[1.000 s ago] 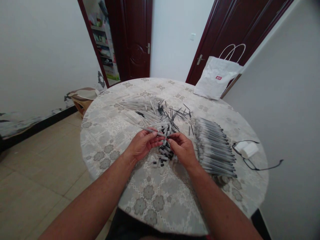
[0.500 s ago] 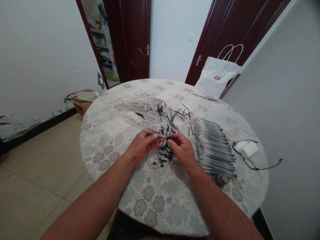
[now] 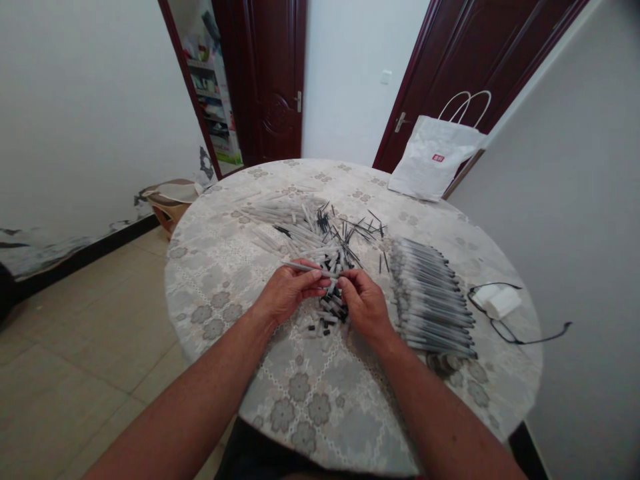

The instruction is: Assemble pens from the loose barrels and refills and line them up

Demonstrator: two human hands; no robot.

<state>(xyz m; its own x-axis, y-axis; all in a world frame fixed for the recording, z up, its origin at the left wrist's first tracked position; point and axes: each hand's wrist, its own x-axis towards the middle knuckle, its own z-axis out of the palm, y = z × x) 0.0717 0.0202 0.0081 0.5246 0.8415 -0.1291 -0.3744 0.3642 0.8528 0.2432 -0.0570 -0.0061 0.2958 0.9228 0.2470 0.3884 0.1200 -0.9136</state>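
Note:
Held nearly level above the table is a slim translucent pen (image 3: 300, 266). My left hand (image 3: 287, 292) is closed round its barrel, thumb on top. At the pen's right end my right hand (image 3: 366, 301) pinches with thumb and fingertips; the fingers cover that end, so any small part there is hidden. Beneath the hands lies a pile of small pen caps (image 3: 331, 308), some clear and some black. Just beyond are loose clear pen barrels (image 3: 280, 213) and thin dark refills (image 3: 353, 247). Right of my right hand, many pens (image 3: 433, 300) with dark ends lie in a stacked row.
A patterned cloth covers the round table (image 3: 300, 393). Black-framed glasses (image 3: 505, 333) and a white roll (image 3: 501, 301) lie at the right edge. A white paper bag (image 3: 435, 160) stands at the back right. A stool (image 3: 170, 197) is beyond the left edge.
The view has turned slightly, so everything sits a little further right. Both hands keep nearly the same hold on the pen, and the dark bit at its right end shows less.

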